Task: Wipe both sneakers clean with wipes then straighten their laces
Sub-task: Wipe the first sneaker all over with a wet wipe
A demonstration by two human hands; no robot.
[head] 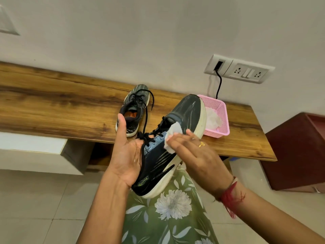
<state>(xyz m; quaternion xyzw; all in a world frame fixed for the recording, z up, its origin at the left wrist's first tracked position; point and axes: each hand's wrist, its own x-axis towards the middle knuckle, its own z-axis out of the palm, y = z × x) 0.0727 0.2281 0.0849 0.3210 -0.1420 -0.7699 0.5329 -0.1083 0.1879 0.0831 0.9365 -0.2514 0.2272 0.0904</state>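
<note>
Sneaker (158,155) runs diagonally — toe toward pink basket (217,133).

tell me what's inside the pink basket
Crumpled white wipes lie inside the pink basket. The raised sneaker covers the basket's left side with its toe, so anything else there cannot be seen.

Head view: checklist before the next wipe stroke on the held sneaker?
1. Black white-soled sneaker supported by left hand: ok.
2. White wipe pressed on the upper under right hand: ok.
3. Black laces straightened: not ok, they are loose.
4. Second dark sneaker on wooden shelf already wiped: cannot tell.
5. Spare wipes in pink plastic basket: ok.
</note>
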